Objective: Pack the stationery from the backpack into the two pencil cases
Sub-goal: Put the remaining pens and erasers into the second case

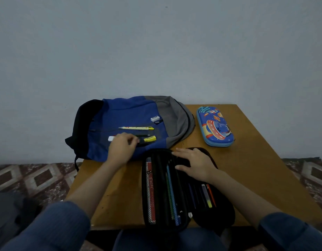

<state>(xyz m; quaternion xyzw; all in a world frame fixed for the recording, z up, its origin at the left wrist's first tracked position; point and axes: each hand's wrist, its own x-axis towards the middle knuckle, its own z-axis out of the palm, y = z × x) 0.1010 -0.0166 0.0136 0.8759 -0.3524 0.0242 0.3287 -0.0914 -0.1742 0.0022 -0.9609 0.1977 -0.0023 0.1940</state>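
The left hand (121,151) lies on the backpack (124,113), fingers pinching the dark end of a highlighter (150,138) near a pencil (136,128) and an eraser (155,118) whose label is unreadable. The right hand (194,163) rests flat on the open black case (156,187). The blue case (215,126) lies closed on the tabletop (256,160).

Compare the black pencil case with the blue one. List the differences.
The black pencil case lies open, pens and pencils showing; the blue pencil case is closed. The black one is plain; the blue one carries a cartoon space print. The right hand rests on the black one; the blue one lies untouched. Both lie on the table.
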